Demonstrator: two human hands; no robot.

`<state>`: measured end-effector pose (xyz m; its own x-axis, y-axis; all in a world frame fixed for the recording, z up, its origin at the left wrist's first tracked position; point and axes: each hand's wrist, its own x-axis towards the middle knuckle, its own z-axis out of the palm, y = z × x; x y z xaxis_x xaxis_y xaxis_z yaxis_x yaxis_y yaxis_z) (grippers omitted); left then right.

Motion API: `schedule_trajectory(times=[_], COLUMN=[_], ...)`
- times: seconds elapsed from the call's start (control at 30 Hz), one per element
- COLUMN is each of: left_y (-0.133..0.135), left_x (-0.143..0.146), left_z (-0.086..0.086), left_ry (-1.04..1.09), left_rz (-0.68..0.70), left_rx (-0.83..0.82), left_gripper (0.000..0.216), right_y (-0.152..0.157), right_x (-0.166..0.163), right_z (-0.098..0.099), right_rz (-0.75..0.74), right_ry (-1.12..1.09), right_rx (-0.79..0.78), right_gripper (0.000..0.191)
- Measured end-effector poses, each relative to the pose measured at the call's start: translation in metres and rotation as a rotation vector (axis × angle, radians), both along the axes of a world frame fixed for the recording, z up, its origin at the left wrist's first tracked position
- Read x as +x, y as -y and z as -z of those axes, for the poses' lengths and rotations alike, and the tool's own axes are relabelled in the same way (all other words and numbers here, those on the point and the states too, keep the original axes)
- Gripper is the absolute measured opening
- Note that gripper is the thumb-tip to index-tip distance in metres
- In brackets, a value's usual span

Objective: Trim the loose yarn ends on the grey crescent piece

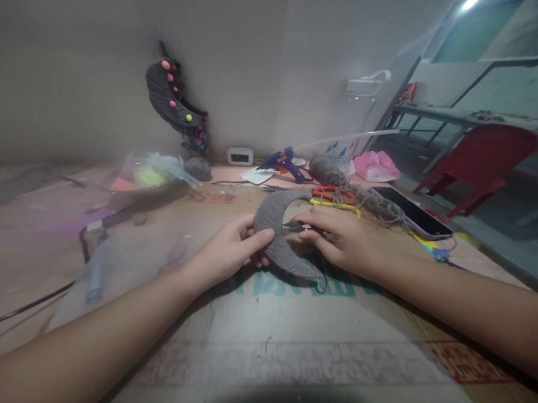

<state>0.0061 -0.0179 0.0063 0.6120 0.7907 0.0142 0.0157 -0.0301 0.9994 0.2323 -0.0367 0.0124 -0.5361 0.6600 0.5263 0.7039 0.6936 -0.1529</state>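
Observation:
My left hand (242, 245) grips a crescent moon shape wrapped in grey yarn (272, 225), its thumb across the front and its fingers behind. The crescent stands tilted above the table, its hollow side facing right. In that hollow, my right hand (329, 234) is closed in a pinch on a small dark, pointed thing whose tip reaches the crescent's inner edge; its kind cannot be made out. From the crescent's lower tip hangs a loose yarn end (321, 285).
Behind lie a blue glue gun (282, 161), red-handled (329, 192) and yellow-handled tools (335, 207), grey yarn (328, 169) and a phone (409, 211). A bowl of colourful bits (148, 181) is at left. A decorated crescent (168, 92) hangs on the wall. A red chair (487, 154) stands right.

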Motion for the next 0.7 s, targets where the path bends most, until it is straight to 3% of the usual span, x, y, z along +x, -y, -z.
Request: schedule_trajectory(times=[0.7], left_y=[0.0006], left_x=[0.0009], left_z=[-0.0001], left_ry=[0.021], left_rz=[0.006], left_rx=[-0.011], left_gripper=[0.024], right_y=[-0.0002], right_x=[-0.0006], right_z=[-0.0026], right_rz=[-0.025], right_ry=[0.072], right_rx=[0.004], right_gripper=[0.028])
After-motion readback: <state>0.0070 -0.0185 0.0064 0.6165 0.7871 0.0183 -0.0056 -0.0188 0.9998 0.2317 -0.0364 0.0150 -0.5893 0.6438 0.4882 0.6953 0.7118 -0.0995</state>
